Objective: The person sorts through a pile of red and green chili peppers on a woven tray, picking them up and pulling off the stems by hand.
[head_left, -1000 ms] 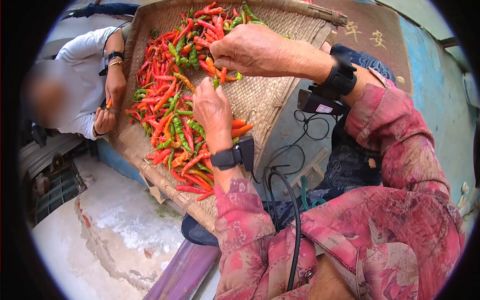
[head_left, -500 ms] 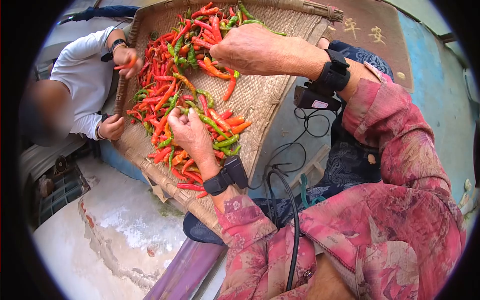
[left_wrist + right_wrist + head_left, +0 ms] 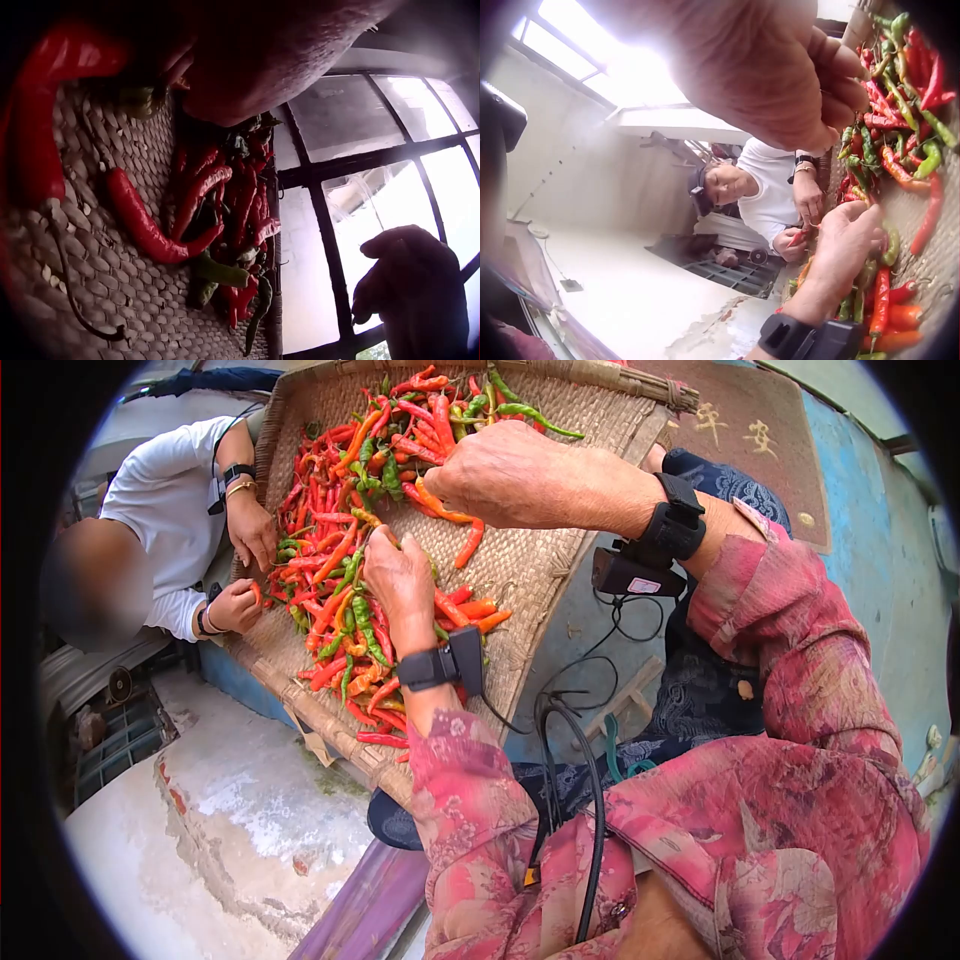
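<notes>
Red, green and orange chili peppers point(image 3: 335, 550) lie heaped in a woven tray point(image 3: 530, 575). My left hand point(image 3: 400, 582) is low over the heap, its thumb and fingertips pinching a yellow-green pepper point(image 3: 366, 517); the right wrist view shows this left hand point(image 3: 840, 251) from the side. My right hand point(image 3: 540, 475) hovers above the tray's right part, fingers curled, with no pepper visible in it; its palm is mostly hidden. Below it lie orange and red peppers point(image 3: 470, 542). In the left wrist view a curved red pepper point(image 3: 146, 225) rests on the weave.
Across the tray sits another person in a white top point(image 3: 165, 520), hands at the tray's far edge, one with a red pepper. Black cables point(image 3: 597, 810) hang in front of me. A purple bench-like surface point(image 3: 365, 900) and pale concrete point(image 3: 225, 830) lie below the tray.
My left hand has moved up the tray from its place half a second ago, over other peppers. My right hand has barely shifted. The other person's raised hand has come down to the tray edge.
</notes>
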{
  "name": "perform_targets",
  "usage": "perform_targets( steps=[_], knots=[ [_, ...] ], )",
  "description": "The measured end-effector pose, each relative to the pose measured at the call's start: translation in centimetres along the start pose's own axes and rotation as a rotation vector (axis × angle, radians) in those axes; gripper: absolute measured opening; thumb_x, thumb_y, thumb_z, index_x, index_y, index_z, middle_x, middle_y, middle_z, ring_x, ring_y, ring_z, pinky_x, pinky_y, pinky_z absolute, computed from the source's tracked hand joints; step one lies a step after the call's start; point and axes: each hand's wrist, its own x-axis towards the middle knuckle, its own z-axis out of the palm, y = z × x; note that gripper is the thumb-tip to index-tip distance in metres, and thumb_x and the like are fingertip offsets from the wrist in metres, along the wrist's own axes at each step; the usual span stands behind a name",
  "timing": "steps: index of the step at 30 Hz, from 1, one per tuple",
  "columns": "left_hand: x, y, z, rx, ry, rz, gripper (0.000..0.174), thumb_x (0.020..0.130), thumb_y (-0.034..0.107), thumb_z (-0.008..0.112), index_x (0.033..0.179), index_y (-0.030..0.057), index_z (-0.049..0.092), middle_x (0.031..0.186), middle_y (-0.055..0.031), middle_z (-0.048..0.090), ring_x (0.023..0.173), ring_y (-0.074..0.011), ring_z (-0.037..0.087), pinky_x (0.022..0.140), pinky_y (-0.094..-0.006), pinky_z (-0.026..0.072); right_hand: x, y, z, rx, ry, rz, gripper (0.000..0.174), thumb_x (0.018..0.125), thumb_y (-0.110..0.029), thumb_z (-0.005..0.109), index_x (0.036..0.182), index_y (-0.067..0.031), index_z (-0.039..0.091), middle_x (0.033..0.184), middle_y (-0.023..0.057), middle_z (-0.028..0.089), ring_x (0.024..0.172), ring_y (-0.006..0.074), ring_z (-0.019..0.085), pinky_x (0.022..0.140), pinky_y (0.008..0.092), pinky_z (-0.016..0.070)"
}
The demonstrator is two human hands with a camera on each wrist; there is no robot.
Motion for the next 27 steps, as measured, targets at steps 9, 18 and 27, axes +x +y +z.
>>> perform_targets(
  steps=[9,18,27],
  knots=[
    [1.8,-3.0,1.8,0.093,0.006,-0.254,0.025,0.074,0.013,0.064,0.09,-0.0018,0.051,0.078,-0.0214,0.062,0.075,-0.0388,0.06,0.071,-0.0439,0.046,-0.4,-0.1,0.0,-0.032,-0.082,0.007,0.01,0.073,-0.012,0.058,0.074,-0.0027,0.061,0.066,0.0136,0.062,0.065,0.0293,0.064,0.055,0.0408,0.0514],
    [0.1,-2.0,-5.1,-1.095,0.374,-0.504,0.023,0.09,0.011,0.053,0.105,-0.0033,0.043,0.086,-0.011,0.058,0.075,-0.0155,0.059,0.066,-0.0249,0.0502,-0.5,-0.1,1.0,-0.029,-0.085,-0.038,0.011,0.077,-0.013,0.057,0.077,-0.002,0.057,0.064,0.014,0.059,0.064,0.0306,0.063,0.053,0.0418,0.0489],
    [-2.0,-0.6,-4.2,-1.11,0.171,-0.571,0.032,0.089,0.013,0.056,0.109,-0.0106,0.048,0.101,-0.0166,0.059,0.082,-0.0185,0.061,0.07,-0.0257,0.05,-0.2,0.1,1.7,-0.071,-0.116,-0.026,0.011,0.077,-0.012,0.055,0.076,-0.0024,0.06,0.067,0.0129,0.061,0.065,0.0289,0.065,0.055,0.0405,0.0519]
  ],
)
